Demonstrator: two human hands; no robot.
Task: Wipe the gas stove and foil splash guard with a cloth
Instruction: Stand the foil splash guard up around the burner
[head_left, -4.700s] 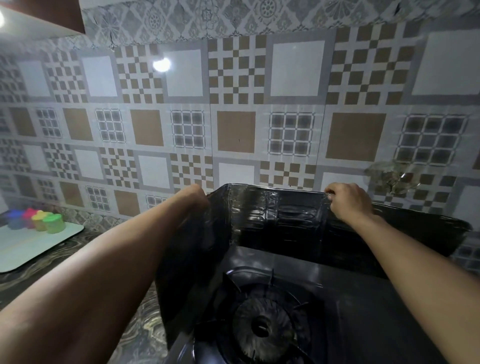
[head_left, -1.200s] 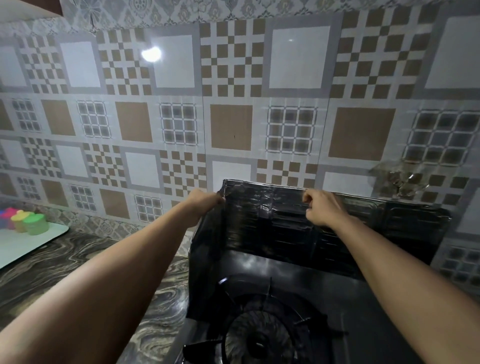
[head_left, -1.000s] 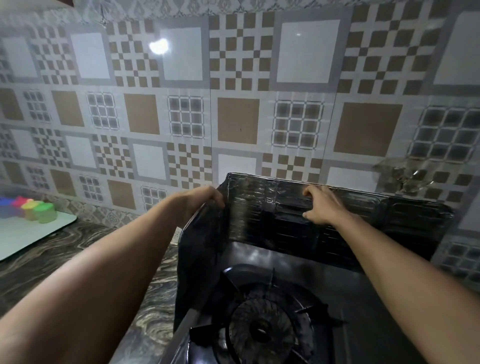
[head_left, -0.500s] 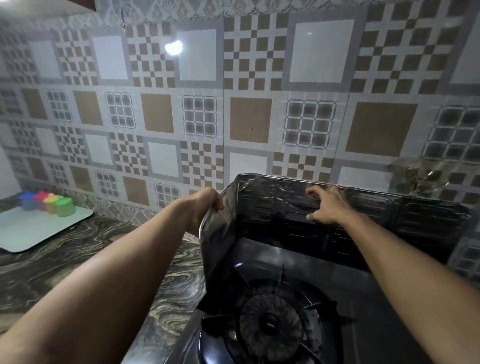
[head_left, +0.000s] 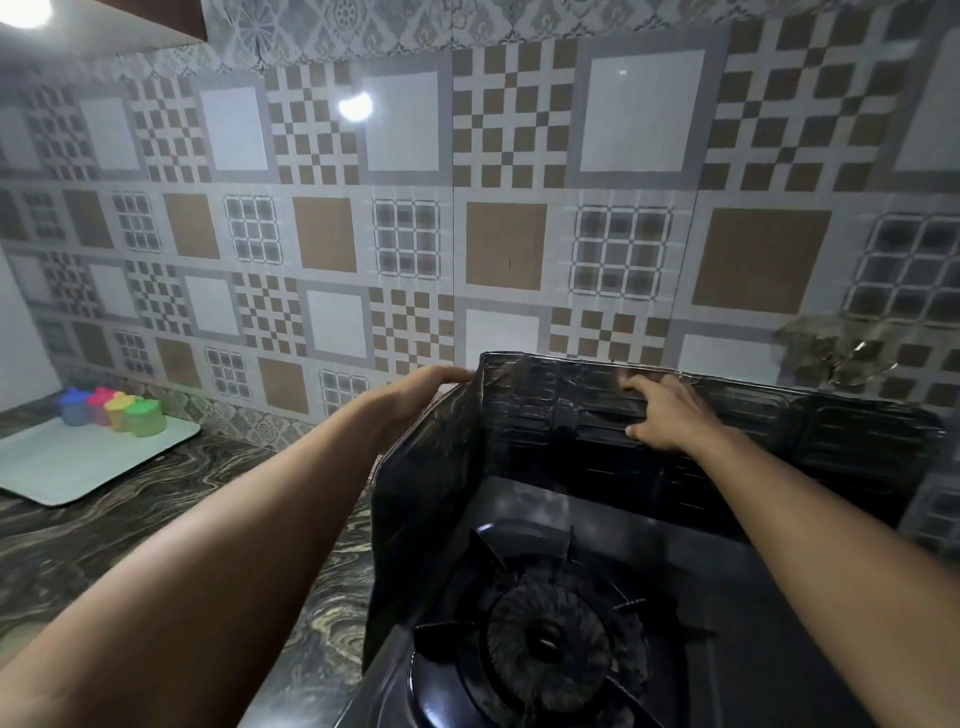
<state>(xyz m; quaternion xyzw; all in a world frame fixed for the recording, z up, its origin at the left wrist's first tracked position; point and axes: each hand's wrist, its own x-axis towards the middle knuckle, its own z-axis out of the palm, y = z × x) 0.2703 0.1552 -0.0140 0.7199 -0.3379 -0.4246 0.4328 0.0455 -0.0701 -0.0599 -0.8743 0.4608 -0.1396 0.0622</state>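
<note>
1. Against the tiled wall (head_left: 509, 156), the foil guard (head_left: 571, 415) stands upright round the back and left side of the stove (head_left: 701, 597).
2. At the guard's top left corner, the left hand (head_left: 421, 395) rests on the outer face of the side panel; whether its fingers curl over the edge cannot be told.
3. The right hand (head_left: 670, 415) lies flat on the back panel's inner face, fingers spread and straight, near the top edge.
4. The burner (head_left: 550, 639) sits below, between the forearms.
5. Far left on the counter (head_left: 130, 545), a white tray (head_left: 78, 462) carries four coloured tubs (head_left: 111, 410).
</note>
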